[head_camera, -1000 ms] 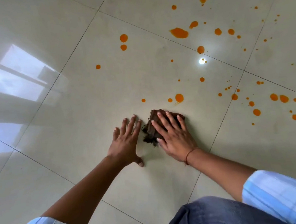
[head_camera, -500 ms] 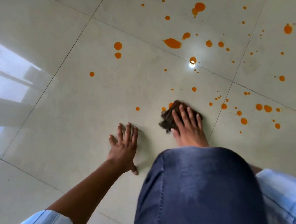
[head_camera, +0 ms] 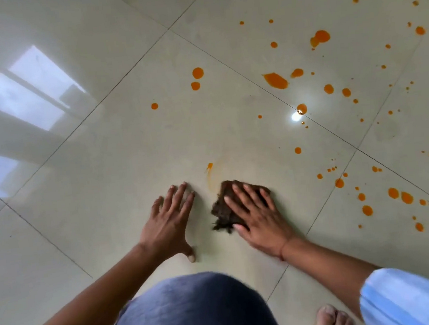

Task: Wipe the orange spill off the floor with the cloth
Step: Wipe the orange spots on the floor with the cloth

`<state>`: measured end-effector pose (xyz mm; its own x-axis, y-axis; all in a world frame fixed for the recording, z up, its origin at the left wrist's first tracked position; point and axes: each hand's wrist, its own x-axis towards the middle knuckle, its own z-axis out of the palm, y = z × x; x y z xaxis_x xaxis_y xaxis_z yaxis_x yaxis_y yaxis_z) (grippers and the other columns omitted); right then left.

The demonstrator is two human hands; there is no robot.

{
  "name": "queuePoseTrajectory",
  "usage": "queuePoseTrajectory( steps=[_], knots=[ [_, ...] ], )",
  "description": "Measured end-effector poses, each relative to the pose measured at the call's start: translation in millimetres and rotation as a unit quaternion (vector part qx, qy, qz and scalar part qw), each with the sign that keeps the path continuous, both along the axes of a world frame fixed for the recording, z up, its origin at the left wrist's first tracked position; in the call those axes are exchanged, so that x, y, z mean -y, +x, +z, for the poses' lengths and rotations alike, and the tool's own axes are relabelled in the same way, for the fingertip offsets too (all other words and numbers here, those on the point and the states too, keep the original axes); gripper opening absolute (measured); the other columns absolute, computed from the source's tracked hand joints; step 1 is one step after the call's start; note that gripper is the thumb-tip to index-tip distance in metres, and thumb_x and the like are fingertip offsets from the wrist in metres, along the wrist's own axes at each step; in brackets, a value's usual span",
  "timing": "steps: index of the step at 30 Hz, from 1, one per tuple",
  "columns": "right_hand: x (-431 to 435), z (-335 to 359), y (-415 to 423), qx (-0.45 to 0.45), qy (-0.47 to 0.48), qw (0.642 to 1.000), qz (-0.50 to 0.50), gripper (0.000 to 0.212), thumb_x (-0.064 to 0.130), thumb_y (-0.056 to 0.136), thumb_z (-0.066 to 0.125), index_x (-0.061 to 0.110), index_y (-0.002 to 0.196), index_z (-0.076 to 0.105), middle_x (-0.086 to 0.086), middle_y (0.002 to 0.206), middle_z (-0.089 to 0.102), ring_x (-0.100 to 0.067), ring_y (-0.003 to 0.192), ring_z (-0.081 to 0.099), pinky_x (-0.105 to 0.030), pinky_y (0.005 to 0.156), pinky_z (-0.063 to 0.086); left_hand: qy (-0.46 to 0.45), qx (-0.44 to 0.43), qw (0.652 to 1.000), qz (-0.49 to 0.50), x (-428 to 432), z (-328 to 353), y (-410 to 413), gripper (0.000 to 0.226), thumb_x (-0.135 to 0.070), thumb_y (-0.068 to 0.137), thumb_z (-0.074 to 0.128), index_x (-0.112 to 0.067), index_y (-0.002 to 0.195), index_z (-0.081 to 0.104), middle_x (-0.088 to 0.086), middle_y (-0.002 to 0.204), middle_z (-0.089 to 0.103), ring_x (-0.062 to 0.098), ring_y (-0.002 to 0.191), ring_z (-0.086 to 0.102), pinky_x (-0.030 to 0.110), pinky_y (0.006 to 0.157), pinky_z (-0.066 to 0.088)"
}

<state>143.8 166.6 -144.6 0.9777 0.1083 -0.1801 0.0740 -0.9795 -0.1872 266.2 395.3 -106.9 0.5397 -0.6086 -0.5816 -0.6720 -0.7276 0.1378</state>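
A dark brown cloth [head_camera: 224,208] lies crumpled on the glossy cream floor tile. My right hand [head_camera: 259,215] presses flat on top of it with fingers spread. My left hand [head_camera: 168,221] rests palm-down on the bare tile just left of the cloth, holding nothing. A thin orange smear [head_camera: 209,172] curves just beyond the cloth. The orange spill [head_camera: 276,80] is scattered as many drops and blobs across the tiles ahead and to the right, with a cluster [head_camera: 400,195] near my right forearm.
My bent knee in blue trousers [head_camera: 193,311] fills the bottom centre, and a bare foot [head_camera: 333,320] shows at the bottom right. Tile grout lines cross the floor diagonally. A window reflection [head_camera: 25,91] glares on the left tiles.
My right hand pushed the cloth forward over the drops near it, then drew it back. Those drops are gone and an orange smear is left. My left hand stayed planted.
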Motion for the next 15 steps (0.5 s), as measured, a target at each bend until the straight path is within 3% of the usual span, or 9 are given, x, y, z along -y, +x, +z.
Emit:
queuePoseTrajectory(
  steps=[3, 6, 8, 11, 13, 15],
  knots=[
    [35.4, -2.6, 33.1, 0.002, -0.022, 0.998, -0.053, 0.068, 0.049, 0.087, 0.038, 0.027, 0.151, 0.026, -0.007, 0.159, 0.023, -0.03, 0.144, 0.027, -0.053, 0.113, 0.02, 0.006, -0.001, 0.995, 0.097, -6.4, 6.4, -7.3, 0.154, -0.076, 0.042, 0.077, -0.017, 0.151, -0.015, 0.007, 0.157, -0.026, 0.032, 0.145, -0.019, 0.049, 0.119, 0.006],
    [-1.8, -3.5, 108.8, -0.001, 0.001, 0.991, -0.135, 0.069, 0.051, 0.086, 0.034, 0.024, 0.15, 0.03, -0.01, 0.159, 0.024, -0.032, 0.145, 0.022, -0.055, 0.114, 0.016, 0.002, -0.007, 0.993, 0.122, -5.5, 4.6, -8.6, 0.154, -0.075, 0.041, 0.077, -0.019, 0.151, -0.015, 0.005, 0.158, -0.026, 0.031, 0.145, -0.021, 0.048, 0.12, 0.002],
    [-37.2, -5.1, 113.3, 0.018, 0.013, 0.997, -0.071, 0.069, 0.05, 0.086, 0.034, 0.024, 0.15, 0.03, -0.01, 0.159, 0.023, -0.032, 0.145, 0.021, -0.054, 0.115, 0.012, -0.005, -0.012, 0.992, 0.126, -7.0, 1.7, -8.7, 0.154, -0.074, 0.042, 0.078, -0.019, 0.151, -0.017, 0.004, 0.157, -0.027, 0.029, 0.144, -0.024, 0.046, 0.119, -0.002],
    [-31.3, -6.5, 42.7, 0.011, 0.017, 0.999, 0.036, 0.069, 0.046, 0.087, 0.042, 0.026, 0.151, 0.027, -0.007, 0.16, 0.021, -0.029, 0.147, 0.021, -0.051, 0.116, 0.012, -0.01, -0.012, 0.991, 0.132, -9.8, 1.1, -9.6, 0.154, -0.074, 0.043, 0.077, -0.019, 0.15, -0.018, 0.003, 0.156, -0.03, 0.027, 0.143, -0.028, 0.045, 0.118, -0.005],
    [-7.2, -1.3, 14.8, 0.013, 0.017, 0.998, 0.057, 0.069, 0.047, 0.086, 0.043, 0.026, 0.151, 0.029, -0.007, 0.16, 0.023, -0.028, 0.145, 0.025, -0.051, 0.114, 0.015, -0.007, -0.016, 0.991, 0.131, -9.1, 3.5, -10.4, 0.155, -0.074, 0.043, 0.077, -0.018, 0.15, -0.021, 0.003, 0.155, -0.033, 0.028, 0.142, -0.03, 0.046, 0.119, -0.006],
    [3.4, -3.6, 41.5, 0.004, -0.004, 0.999, 0.036, 0.068, 0.048, 0.087, 0.041, 0.027, 0.15, 0.03, -0.007, 0.159, 0.024, -0.029, 0.144, 0.027, -0.051, 0.114, 0.015, -0.001, -0.019, 0.991, 0.129, -6.9, 5.3, -10.1, 0.155, -0.072, 0.045, 0.078, -0.018, 0.149, -0.022, 0.003, 0.154, -0.035, 0.029, 0.141, -0.03, 0.048, 0.119, -0.005]
  ],
)
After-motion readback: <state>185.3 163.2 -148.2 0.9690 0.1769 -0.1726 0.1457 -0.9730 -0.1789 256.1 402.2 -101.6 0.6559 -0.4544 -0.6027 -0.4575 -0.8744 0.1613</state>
